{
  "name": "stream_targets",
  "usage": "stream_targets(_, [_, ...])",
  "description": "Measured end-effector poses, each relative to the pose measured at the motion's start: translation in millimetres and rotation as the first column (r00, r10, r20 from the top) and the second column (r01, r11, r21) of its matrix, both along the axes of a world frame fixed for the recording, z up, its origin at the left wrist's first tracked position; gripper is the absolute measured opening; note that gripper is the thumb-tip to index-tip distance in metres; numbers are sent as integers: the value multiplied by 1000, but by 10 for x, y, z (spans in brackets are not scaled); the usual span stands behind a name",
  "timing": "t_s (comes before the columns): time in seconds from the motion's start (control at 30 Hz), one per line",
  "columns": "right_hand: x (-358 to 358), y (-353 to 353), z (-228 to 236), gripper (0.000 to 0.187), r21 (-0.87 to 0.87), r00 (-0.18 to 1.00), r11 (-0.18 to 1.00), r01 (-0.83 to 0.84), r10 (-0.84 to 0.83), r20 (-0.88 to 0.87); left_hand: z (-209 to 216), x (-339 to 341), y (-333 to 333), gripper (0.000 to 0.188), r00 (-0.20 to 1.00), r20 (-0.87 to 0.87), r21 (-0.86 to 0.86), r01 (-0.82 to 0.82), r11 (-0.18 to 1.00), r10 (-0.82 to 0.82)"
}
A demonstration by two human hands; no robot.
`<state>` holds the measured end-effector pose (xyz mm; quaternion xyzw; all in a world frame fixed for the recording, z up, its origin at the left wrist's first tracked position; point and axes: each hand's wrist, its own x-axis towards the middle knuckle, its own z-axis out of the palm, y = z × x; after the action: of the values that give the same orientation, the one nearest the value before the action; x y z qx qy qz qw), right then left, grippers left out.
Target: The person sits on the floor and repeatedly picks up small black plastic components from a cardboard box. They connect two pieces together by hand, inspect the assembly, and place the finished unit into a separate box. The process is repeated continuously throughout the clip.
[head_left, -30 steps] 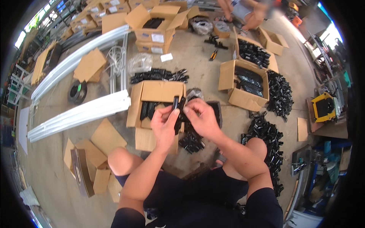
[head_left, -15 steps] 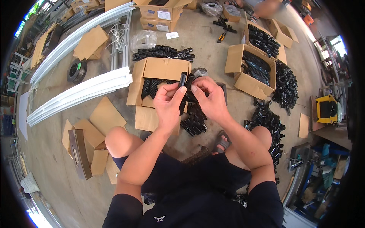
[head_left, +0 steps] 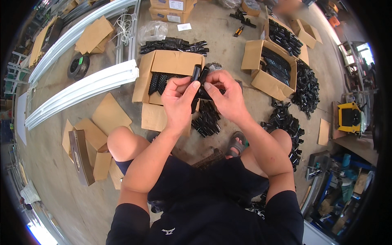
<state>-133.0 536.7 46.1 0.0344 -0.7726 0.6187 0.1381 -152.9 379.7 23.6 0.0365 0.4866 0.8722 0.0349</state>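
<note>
My left hand [head_left: 178,100] is closed, thumb and fingers pinching a glossy black tubular part [head_left: 196,73] that points upward. Close against it, a second black tubular part [head_left: 204,74] leans slightly right, gripped by my closed right hand [head_left: 227,98]. Where the two parts meet lower down is partly covered by my fingers, so I cannot tell if they are joined. Behind my left hand stands an open cardboard box [head_left: 177,62] with rows of black parts inside. A loose heap of black parts [head_left: 207,121] lies on the floor below my hands.
More black parts [head_left: 173,46] lie beyond the box. At right are another filled carton [head_left: 275,86] and heaps of parts [head_left: 306,87]. White metal profiles [head_left: 81,94] and cut cardboard [head_left: 110,112] occupy the left. An orange-and-black tool [head_left: 238,31] lies farther off.
The whole view has shifted a little, so floor items appear slightly higher and farther left. My hands keep hold of the two black parts, with their tops now leaning slightly apart.
</note>
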Motion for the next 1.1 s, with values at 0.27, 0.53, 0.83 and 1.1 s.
stream_targets(0.27, [-2,54,55,8,17,989,998,-62,59,133,15,-13,5,19,1000,13,-3,9,1000,-9])
stream_targets(0.53, [-23,78,-7,9,92,991,993,-74,63,115,-14,-30,17,20,999,40,30,4,1000,-5])
stream_targets(0.83, [-53,27,-72,12,18,995,999,-29,27,100,-20,-34,15,18,998,57,27,-7,1000,6])
stream_targets(1.1, [-46,37,-20,12,21,993,999,-29,27,119,-41,-31,36,18,999,54,34,-4,999,2])
